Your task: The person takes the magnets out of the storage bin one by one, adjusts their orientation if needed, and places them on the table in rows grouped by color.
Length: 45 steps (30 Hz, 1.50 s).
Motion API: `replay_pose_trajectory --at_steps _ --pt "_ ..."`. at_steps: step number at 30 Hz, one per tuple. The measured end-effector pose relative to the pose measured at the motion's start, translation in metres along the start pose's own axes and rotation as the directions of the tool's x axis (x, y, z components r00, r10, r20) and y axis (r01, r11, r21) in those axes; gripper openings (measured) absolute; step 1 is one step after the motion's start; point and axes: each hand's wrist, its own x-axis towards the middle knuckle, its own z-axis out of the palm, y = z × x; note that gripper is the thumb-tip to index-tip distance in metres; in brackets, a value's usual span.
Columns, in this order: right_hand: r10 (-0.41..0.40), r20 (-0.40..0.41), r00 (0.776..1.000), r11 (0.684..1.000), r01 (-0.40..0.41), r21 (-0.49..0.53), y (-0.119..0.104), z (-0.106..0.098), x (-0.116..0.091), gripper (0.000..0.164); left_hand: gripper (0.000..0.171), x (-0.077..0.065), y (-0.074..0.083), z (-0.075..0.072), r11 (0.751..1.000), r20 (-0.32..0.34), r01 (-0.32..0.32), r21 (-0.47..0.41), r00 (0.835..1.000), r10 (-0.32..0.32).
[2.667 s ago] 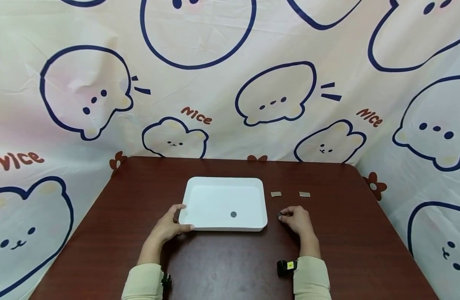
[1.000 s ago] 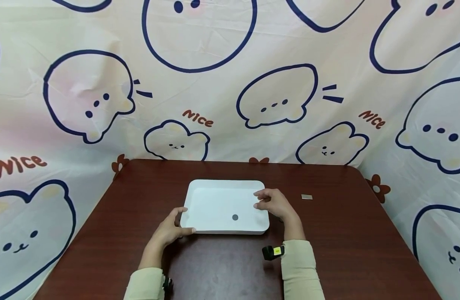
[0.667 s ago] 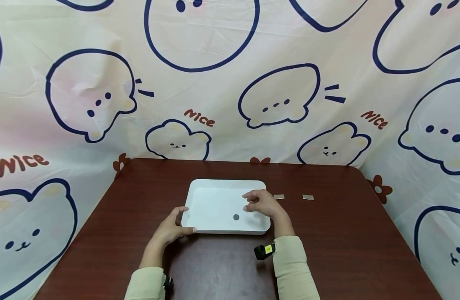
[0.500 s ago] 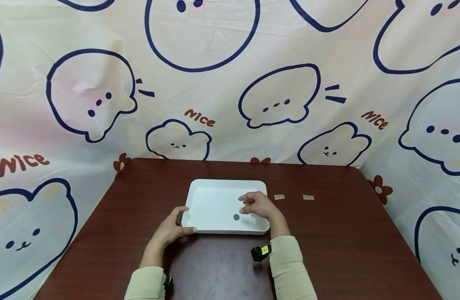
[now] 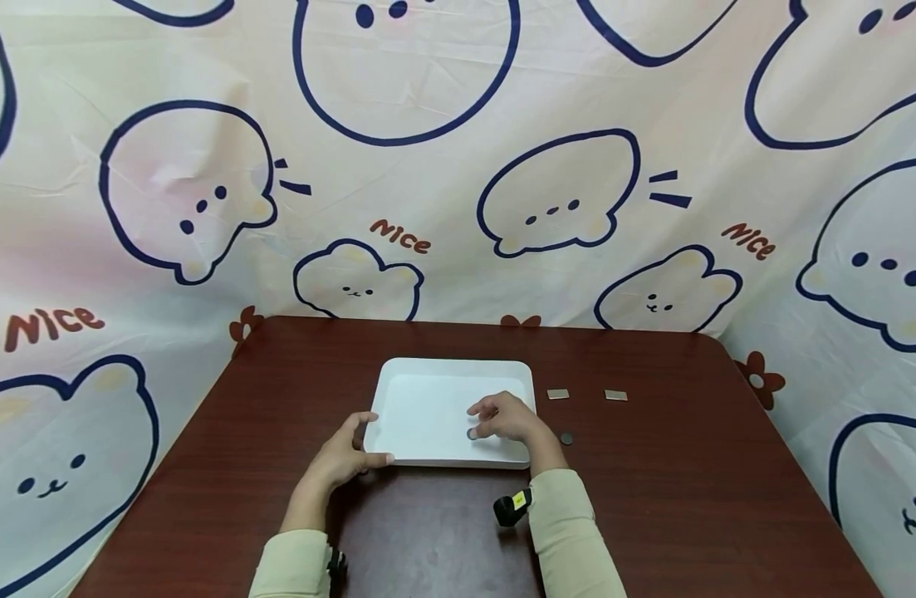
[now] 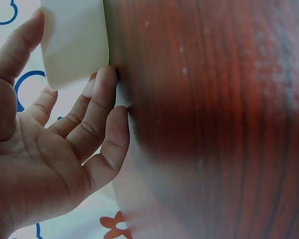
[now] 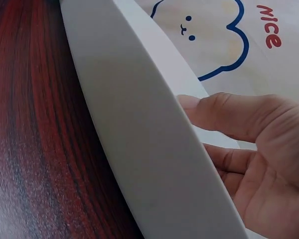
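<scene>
A white rectangular tray point(image 5: 420, 407) lies on the table. My left hand point(image 5: 338, 453) grips its near left corner, index finger at the left rim and thumb at the front edge. In the left wrist view the fingers point(image 6: 102, 92) curve around that corner. Over the tray's right half is my right hand point(image 5: 506, 417), thumb and fingers apart. Its thumb tip is right at a small grey disc point(image 5: 470, 434) in the tray, partly covering it. The right wrist view shows the tray's outer wall point(image 7: 134, 119) hiding the fingertips and the disc.
To the right of the tray another small grey disc point(image 5: 566, 438) lies on the brown table point(image 5: 697, 482), close to the right forearm. Two small flat silvery rectangles point(image 5: 558, 394) lie farther back. A printed cloth point(image 5: 443, 183) hangs behind and beside the table.
My right hand has left the disc on the table, where it was pinching it, and moved left over the tray, then down to the disc there. My left hand keeps its hold.
</scene>
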Motion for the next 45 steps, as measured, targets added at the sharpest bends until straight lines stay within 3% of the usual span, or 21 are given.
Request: replay_pose_trajectory --at_steps 5,23,38,45 --pt "-0.013 0.026 1.000 0.999 0.014 -0.047 0.003 0.003 0.001 0.029 0.077 0.000 0.000 0.000 1.000 0.000 0.006 -0.009 1.000 -0.006" --pt "-0.014 -0.060 0.998 0.981 0.002 -0.196 0.007 0.014 0.001 0.027 0.076 -0.001 -0.001 0.002 1.000 -0.002 0.011 0.000 1.000 -0.011" --pt "-0.057 -0.088 0.995 0.966 0.032 -0.258 0.008 0.018 0.002 0.012 0.077 0.000 0.000 -0.001 1.000 -0.002 -0.001 0.004 1.000 0.001" --pt "-0.048 -0.074 0.996 0.974 0.030 -0.224 0.006 0.016 0.001 0.010 0.077 -0.001 -0.001 -0.001 1.000 0.001 0.001 -0.009 1.000 -0.001"
